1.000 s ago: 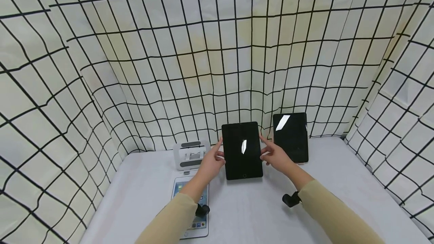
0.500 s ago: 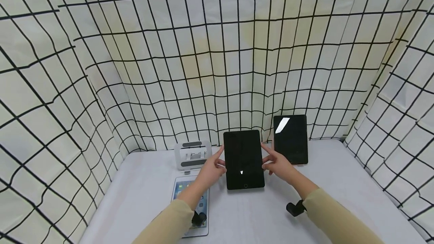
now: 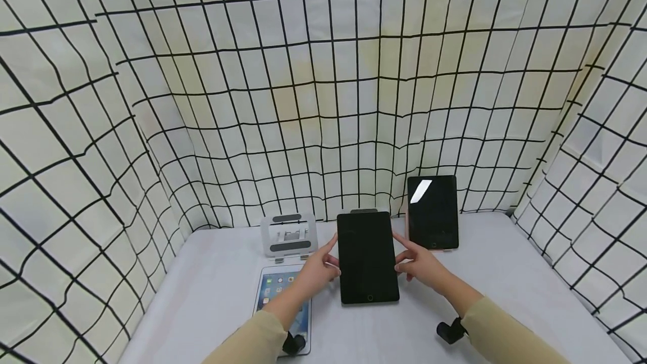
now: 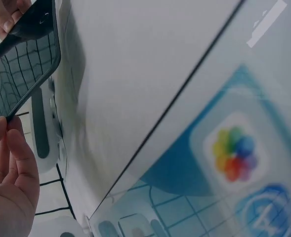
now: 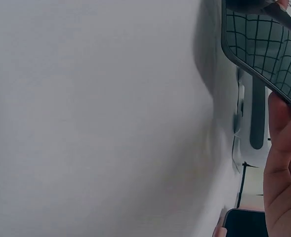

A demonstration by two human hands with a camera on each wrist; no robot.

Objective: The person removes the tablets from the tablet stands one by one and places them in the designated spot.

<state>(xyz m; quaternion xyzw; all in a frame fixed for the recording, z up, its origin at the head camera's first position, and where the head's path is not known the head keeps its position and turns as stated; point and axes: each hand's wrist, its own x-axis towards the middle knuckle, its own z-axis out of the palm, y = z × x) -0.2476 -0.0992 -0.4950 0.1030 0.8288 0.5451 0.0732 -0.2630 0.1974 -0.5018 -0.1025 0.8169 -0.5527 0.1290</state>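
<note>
A black tablet [image 3: 368,257] with a dark screen is held upright at the middle, tilted back. My left hand [image 3: 318,268] pinches its left edge, thumb in front and fingers behind, as the left wrist view shows at the tablet's rim [image 4: 34,91]. On the opposite edge my right hand [image 3: 420,263] pinches it in the same way. Just behind the tablet stands a white tablet stand [image 5: 254,153] with a grey pad; in the head view only its top [image 3: 365,210] shows. The tablet's lower edge hangs close over the white table.
Left of it an unused white stand [image 3: 289,235] with grey pads stands at the back. A white tablet [image 3: 283,280] with a lit screen lies flat before it, under my left forearm. At the back right another black tablet [image 3: 432,212] leans on a pinkish stand. Grid-patterned cloth walls [image 3: 349,100] surround the table.
The black tablet has come toward me and down between both hands. The top of the stand behind it now shows above its upper edge. The other tablets stay in place.
</note>
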